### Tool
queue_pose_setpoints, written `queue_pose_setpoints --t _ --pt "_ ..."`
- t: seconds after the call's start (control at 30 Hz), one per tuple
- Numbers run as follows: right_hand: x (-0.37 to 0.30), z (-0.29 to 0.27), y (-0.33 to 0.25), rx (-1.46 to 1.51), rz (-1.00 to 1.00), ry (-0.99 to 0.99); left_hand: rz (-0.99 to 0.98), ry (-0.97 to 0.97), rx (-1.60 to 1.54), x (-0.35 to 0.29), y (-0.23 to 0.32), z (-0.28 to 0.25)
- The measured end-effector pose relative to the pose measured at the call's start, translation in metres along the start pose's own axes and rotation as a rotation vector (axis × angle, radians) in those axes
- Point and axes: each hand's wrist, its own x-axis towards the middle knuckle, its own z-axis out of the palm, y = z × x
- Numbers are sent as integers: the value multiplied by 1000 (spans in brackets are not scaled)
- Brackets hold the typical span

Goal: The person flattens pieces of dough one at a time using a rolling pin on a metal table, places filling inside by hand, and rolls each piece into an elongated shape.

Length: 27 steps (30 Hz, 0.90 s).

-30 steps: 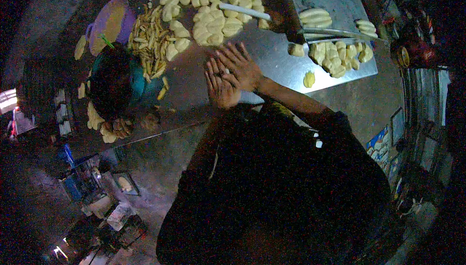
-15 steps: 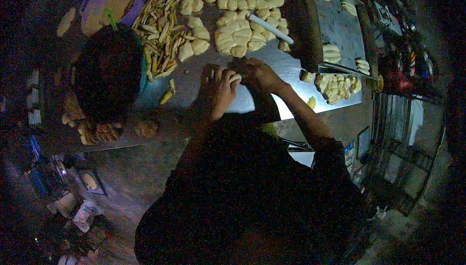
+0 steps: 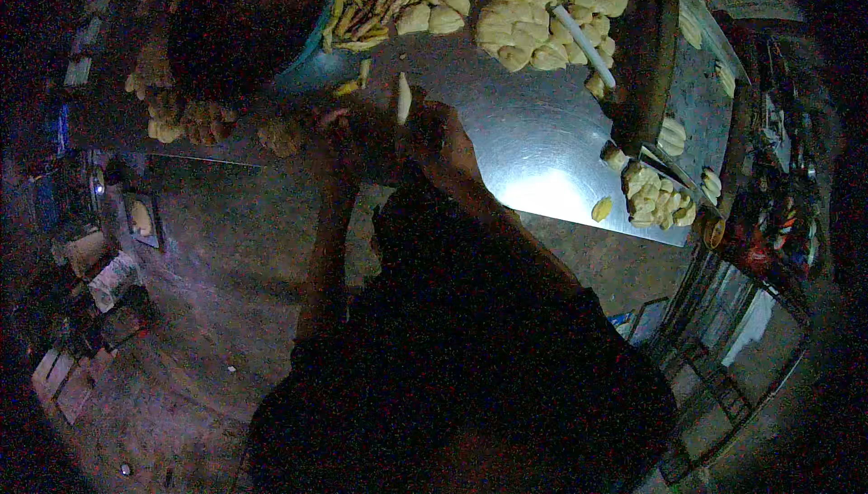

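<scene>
A pale, spindle-shaped piece of dough (image 3: pixel 403 96) points away from me at the fingers of my right hand (image 3: pixel 441 137), which seem closed around its near end. My left hand (image 3: pixel 339 132) is just left of it, over the near edge of the metal table (image 3: pixel 506 128). Deep shadow hides most of the left fingers. Beyond my hands lie two small yellow strips (image 3: pixel 354 83) and a pile of yellow-brown strips (image 3: pixel 371 6). Several dough lumps (image 3: pixel 438 10) sit beside that pile.
A white rolling pin (image 3: pixel 583 47) rests against a large dough mass (image 3: pixel 520 28). To the right, a tray (image 3: pixel 714 101) carries shaped dough; small dough pieces (image 3: pixel 655 197) lie near the table's right corner. A dark round shape (image 3: pixel 244 24) and tan lumps (image 3: pixel 203 122) are at left.
My view has swung, so the table's contents sit higher and farther right. Both hands have shifted left along the table, and the spindle-shaped dough now shows at my right hand.
</scene>
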Motion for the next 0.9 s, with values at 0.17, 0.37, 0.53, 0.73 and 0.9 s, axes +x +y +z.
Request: queue_pose_setpoints --t 0.17,0.37,0.53,0.73,0.9 --pt "-88 -61 31 1 70 27 168 6 424 -3 2 45" --pt "-183 -199 82 -618 -14 488 -114 -121 796 17 33 95" --pt "-179 -251 112 -971 -75 390 33 -56 874 32 44 91" --pt "-181 -256 105 -933 -22 293 16 -13 727 23 39 81" --pt "-125 -202 56 -399 -82 23 239 168 413 11 50 67"
